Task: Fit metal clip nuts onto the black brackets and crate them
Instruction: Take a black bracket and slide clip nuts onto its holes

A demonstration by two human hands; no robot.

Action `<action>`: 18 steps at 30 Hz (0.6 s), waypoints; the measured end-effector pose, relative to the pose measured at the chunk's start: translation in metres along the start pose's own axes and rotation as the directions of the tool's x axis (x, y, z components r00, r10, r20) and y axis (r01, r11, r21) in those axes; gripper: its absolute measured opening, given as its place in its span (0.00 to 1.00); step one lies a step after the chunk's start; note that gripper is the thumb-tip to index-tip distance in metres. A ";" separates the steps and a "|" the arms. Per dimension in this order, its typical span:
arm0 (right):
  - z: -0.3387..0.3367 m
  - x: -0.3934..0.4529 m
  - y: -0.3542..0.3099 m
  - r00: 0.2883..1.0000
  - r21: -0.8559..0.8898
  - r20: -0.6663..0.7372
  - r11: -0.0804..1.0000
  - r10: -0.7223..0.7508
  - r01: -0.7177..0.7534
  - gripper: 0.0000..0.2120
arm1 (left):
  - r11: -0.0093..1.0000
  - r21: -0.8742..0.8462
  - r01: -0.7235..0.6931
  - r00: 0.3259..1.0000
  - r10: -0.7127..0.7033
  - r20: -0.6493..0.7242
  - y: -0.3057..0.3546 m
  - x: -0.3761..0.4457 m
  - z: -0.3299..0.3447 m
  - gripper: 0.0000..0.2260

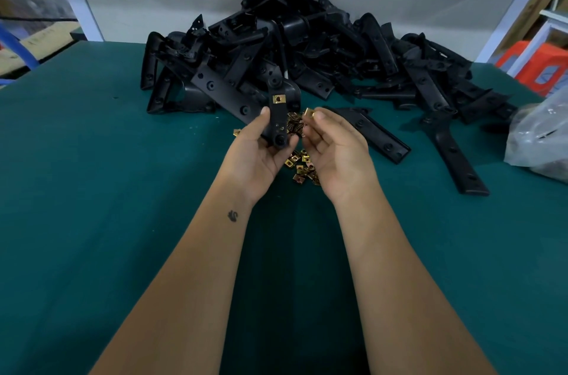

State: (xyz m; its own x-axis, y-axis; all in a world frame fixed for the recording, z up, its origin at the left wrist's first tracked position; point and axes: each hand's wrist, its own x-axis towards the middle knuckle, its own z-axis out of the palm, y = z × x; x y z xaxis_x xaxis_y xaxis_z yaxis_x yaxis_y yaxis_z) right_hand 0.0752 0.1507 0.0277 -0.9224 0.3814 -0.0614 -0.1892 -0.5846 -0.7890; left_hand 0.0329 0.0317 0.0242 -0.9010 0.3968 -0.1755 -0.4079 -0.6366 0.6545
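My left hand [261, 148] grips a black bracket [278, 116] upright above the table, thumb on its left edge. One gold clip nut [278, 99] sits on the bracket's upper part. My right hand [333, 147] pinches a second gold clip nut [309, 112] between thumb and fingertips, just right of the bracket and apart from it. Several loose clip nuts [299, 168] lie on the green mat under and between my hands. A large heap of black brackets [307, 45] fills the far middle of the table.
The green table mat [107, 190] runs to the near edge. A clear plastic bag [541, 135] lies at the right edge. Single brackets [455, 153] lie right of my hands. An orange crate [541, 67] and cardboard boxes [46, 39] stand beyond the table.
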 end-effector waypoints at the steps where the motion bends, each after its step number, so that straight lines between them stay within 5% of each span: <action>1: -0.001 0.000 0.000 1.000 0.010 0.012 1.000 0.007 -0.007 0.04 | 1.000 -0.015 0.002 1.000 -0.002 0.002 0.000 0.000 0.000 0.12; 6: -0.002 0.000 0.001 0.997 0.021 0.071 1.000 0.012 -0.014 0.03 | 0.996 -0.083 0.025 1.000 -0.024 0.014 -0.001 -0.001 0.000 0.18; 18: 0.000 -0.001 0.001 0.999 0.037 0.033 0.999 -0.023 0.022 0.07 | 0.998 -0.059 0.031 0.999 -0.030 0.014 -0.002 0.001 -0.004 0.13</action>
State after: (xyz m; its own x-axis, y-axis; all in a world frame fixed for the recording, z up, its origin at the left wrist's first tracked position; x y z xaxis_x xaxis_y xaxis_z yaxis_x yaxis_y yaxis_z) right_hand 0.0756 0.1496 0.0272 -0.9282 0.3713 -0.0233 -0.2215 -0.6021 -0.7671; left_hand 0.0320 0.0304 0.0196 -0.8861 0.4249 -0.1850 -0.4435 -0.6618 0.6045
